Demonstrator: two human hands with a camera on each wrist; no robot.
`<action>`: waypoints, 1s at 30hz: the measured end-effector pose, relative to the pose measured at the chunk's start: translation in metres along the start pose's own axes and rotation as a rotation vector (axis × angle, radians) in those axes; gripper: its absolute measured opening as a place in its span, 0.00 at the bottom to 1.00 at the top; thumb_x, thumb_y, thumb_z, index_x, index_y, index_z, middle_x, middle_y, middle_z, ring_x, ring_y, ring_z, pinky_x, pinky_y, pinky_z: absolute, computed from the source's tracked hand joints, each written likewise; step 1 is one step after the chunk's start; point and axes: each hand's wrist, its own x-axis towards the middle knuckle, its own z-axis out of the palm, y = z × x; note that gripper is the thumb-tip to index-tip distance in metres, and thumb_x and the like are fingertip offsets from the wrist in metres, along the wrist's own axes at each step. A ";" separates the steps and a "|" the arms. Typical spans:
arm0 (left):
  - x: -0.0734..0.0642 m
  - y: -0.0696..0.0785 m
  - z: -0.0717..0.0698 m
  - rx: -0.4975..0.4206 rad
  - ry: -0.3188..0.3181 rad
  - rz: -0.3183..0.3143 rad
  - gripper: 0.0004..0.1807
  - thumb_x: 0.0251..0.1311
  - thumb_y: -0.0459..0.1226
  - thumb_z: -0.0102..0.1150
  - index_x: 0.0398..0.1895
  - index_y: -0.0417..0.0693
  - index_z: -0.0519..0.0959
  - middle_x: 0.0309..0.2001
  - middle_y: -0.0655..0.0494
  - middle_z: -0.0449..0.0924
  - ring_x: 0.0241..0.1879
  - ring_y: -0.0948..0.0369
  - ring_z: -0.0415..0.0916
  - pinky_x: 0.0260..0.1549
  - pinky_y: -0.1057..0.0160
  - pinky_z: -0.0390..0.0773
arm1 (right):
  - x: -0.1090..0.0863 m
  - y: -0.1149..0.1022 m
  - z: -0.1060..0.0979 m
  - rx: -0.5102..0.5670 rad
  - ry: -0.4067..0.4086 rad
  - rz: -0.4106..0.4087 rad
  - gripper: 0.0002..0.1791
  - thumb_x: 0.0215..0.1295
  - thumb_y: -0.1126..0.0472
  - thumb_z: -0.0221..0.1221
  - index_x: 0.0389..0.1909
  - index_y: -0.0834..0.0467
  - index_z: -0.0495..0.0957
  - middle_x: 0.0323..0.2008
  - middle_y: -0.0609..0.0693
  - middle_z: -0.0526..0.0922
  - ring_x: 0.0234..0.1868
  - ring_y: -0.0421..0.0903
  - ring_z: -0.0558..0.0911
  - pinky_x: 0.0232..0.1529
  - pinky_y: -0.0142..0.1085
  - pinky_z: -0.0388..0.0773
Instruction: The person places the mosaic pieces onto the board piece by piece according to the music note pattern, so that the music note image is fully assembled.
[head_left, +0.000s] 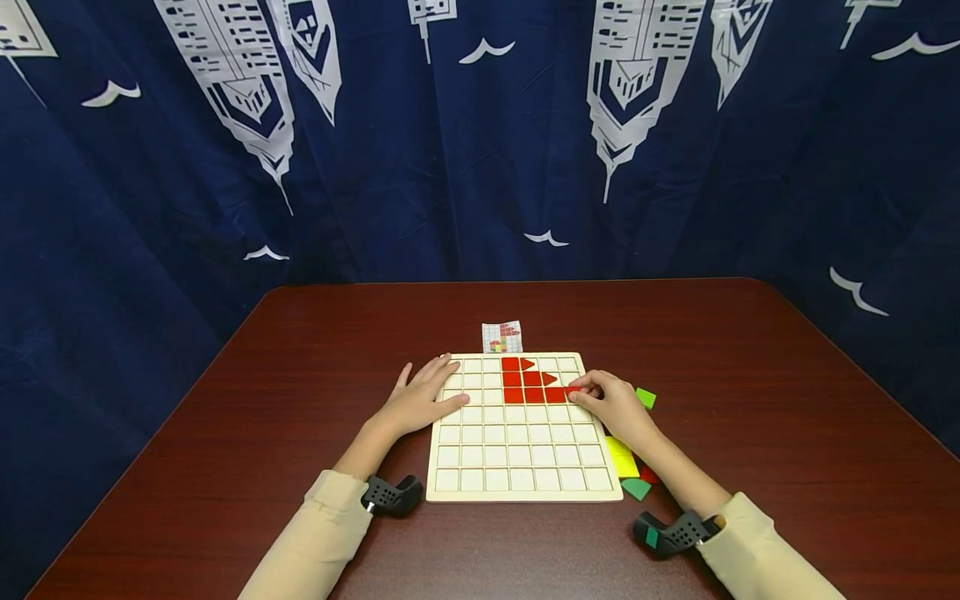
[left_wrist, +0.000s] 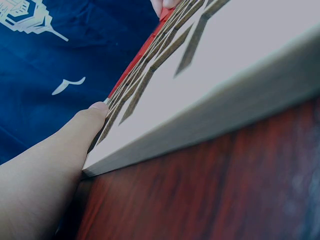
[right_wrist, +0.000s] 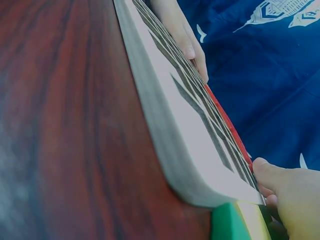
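Observation:
A pale wooden grid board (head_left: 525,495) lies flat on the table. Red square and triangular tiles (head_left: 533,378) sit in several cells of its upper right part. On the board's upper left edge rests my left hand (head_left: 422,400), its fingers spread and its thumb over the cells. At the right edge, my right hand (head_left: 617,407) pinches a small red tile (head_left: 573,389) between thumb and fingertips, at the end of the lowest red row. That tile is mostly covered by the fingers. The right wrist view shows my right thumb (right_wrist: 267,172) at the board's rim.
Behind the board stands a small printed card (head_left: 502,337) with a coloured pattern. Along the board's right side lie a yellow piece (head_left: 622,457), a green piece (head_left: 637,488), a light green piece (head_left: 646,398) and a red piece (head_left: 648,475), partly overlapping. A blue curtain (head_left: 480,167) hangs behind the table.

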 end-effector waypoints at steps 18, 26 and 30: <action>0.000 0.000 -0.001 0.000 0.003 0.000 0.39 0.59 0.63 0.41 0.70 0.57 0.52 0.73 0.58 0.42 0.72 0.58 0.40 0.67 0.43 0.31 | 0.000 0.001 0.001 -0.065 0.024 -0.072 0.09 0.57 0.57 0.61 0.33 0.59 0.78 0.30 0.49 0.71 0.28 0.42 0.66 0.27 0.28 0.64; 0.000 0.000 -0.001 0.005 -0.001 0.001 0.39 0.59 0.63 0.40 0.70 0.57 0.52 0.73 0.57 0.42 0.72 0.59 0.40 0.67 0.44 0.31 | -0.001 -0.001 0.001 -0.096 0.032 -0.085 0.05 0.60 0.60 0.58 0.33 0.58 0.78 0.33 0.50 0.72 0.29 0.42 0.68 0.28 0.28 0.65; 0.000 0.001 -0.001 0.004 -0.003 0.004 0.39 0.59 0.63 0.41 0.70 0.57 0.52 0.73 0.57 0.42 0.72 0.58 0.40 0.67 0.43 0.31 | -0.002 -0.001 0.002 -0.105 0.036 -0.102 0.05 0.61 0.61 0.57 0.35 0.57 0.78 0.34 0.50 0.72 0.30 0.41 0.68 0.30 0.28 0.66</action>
